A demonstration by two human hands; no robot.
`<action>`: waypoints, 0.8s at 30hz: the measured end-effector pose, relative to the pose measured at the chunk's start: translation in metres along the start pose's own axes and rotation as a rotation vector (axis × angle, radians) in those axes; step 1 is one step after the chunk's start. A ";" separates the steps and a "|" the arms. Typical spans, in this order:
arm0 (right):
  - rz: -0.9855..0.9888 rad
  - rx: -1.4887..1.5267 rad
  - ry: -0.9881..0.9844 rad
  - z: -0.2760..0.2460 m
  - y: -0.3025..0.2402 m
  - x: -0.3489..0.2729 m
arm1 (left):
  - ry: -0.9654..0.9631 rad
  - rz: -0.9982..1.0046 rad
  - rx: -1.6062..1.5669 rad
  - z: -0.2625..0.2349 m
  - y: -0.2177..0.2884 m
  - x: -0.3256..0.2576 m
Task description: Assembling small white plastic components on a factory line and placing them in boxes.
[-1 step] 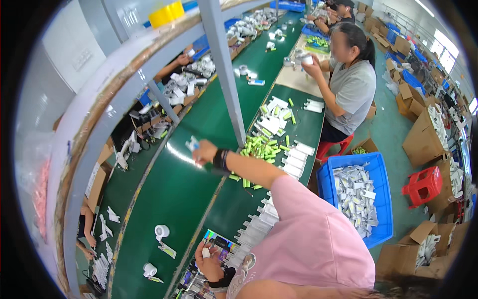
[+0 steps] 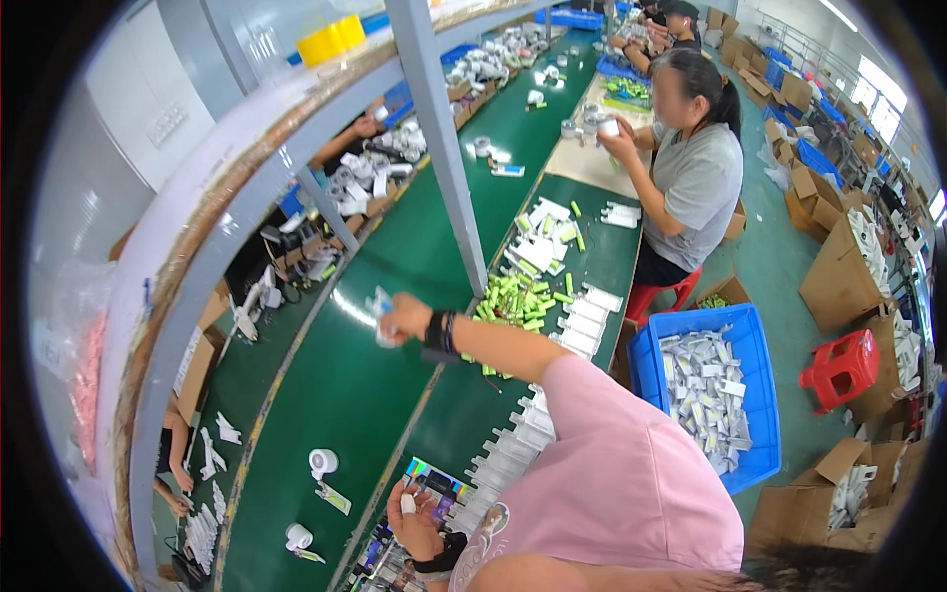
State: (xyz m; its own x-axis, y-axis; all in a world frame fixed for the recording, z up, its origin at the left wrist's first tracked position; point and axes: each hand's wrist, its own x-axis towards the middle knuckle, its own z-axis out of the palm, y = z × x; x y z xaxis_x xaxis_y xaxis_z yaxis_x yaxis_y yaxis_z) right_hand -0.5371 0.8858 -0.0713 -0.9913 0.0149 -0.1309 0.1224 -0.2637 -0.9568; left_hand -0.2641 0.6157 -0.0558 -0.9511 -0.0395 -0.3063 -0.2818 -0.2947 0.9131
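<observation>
My right hand reaches out over the green conveyor belt. Its fingers are closed on a small translucent white part with blue on it, blurred and partly covered by the fingers. Nearer to me, my left hand is palm up, fingers loosely curled and apart, with a white cover on one digit. It is beside a colourful printed panel and a row of white plastic housings. Green battery cells lie heaped beyond my right forearm.
A grey post rises beside the belt. White round-headed units lie on it. A blue crate of white parts stands right, near a red stool. A co-worker sits farther along, holding a white part.
My right hand has moved slightly nearer to me, and the small part in it now hangs more upright. My left hand has hardly moved.
</observation>
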 end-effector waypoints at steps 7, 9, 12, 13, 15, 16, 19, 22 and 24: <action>0.130 0.088 -0.500 0.097 0.007 -0.189 | -0.021 -0.070 -0.226 -0.009 0.013 -0.009; 0.125 0.177 -0.651 0.123 0.002 -0.239 | 0.086 -0.016 -0.480 -0.001 0.016 -0.018; 0.086 -0.027 -0.671 0.134 0.004 -0.279 | -0.235 -0.076 -0.208 -0.033 -0.015 0.014; 0.060 -0.071 -0.647 0.139 -0.001 -0.295 | -0.237 -0.041 -0.190 -0.036 -0.015 0.012; -0.119 -0.199 -0.711 0.136 -0.005 -0.307 | -0.239 0.023 -0.152 -0.041 -0.016 0.009; -0.098 -0.357 -0.833 0.131 -0.001 -0.304 | -0.244 0.049 -0.128 -0.042 -0.017 0.009; -0.033 -0.534 -1.068 0.114 0.012 -0.281 | -0.247 0.124 -0.061 -0.045 -0.021 0.008; -0.313 -0.940 -0.645 0.103 -0.007 -0.272 | -0.237 0.184 0.015 -0.056 -0.027 0.006; -0.886 -0.810 -0.429 0.102 -0.001 -0.266 | -0.243 0.218 0.076 -0.061 -0.028 0.006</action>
State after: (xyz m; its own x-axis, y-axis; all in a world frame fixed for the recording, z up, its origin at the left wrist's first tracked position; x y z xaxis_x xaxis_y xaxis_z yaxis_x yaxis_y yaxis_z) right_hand -0.2787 0.7839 -0.0095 -0.6663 -0.4678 0.5808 -0.7422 0.3403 -0.5774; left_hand -0.2536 0.5658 -0.0998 -0.9899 0.1372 -0.0365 -0.0679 -0.2319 0.9704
